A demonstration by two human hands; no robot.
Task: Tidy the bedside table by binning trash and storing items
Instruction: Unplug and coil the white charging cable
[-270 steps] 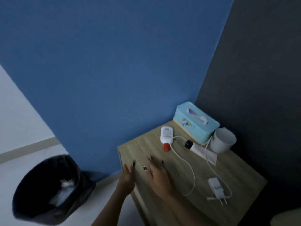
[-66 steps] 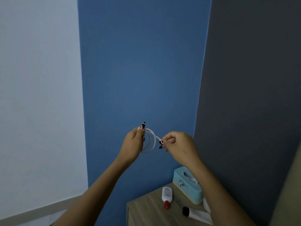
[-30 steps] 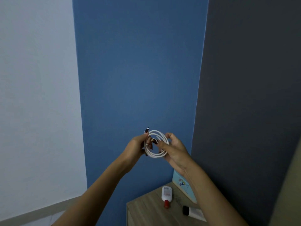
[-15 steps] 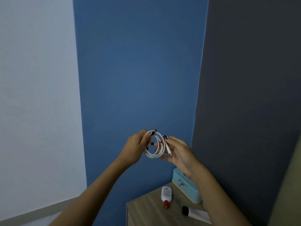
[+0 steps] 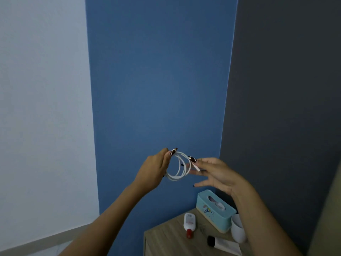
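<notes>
Raised in front of the blue wall, a white charging cable (image 5: 178, 168) is wound into a small coil. My left hand (image 5: 154, 169) pinches the coil at its top left. My right hand (image 5: 212, 172) pinches the cable's free end at the coil's right side, its other fingers spread. Below, the wooden bedside table (image 5: 166, 241) carries a white bottle with a red cap (image 5: 189, 224), a white tube with a black cap (image 5: 223, 244), a white cup (image 5: 237, 230) and a light-blue tissue box (image 5: 215, 209).
The blue wall stands behind the table and a dark grey wall to its right. A white wall and pale floor lie to the left. A beige edge shows at the far right.
The cable went from a half-wound loop to a full coil over the last two seconds. My hands have drifted slightly apart and my right hand's fingers have spread.
</notes>
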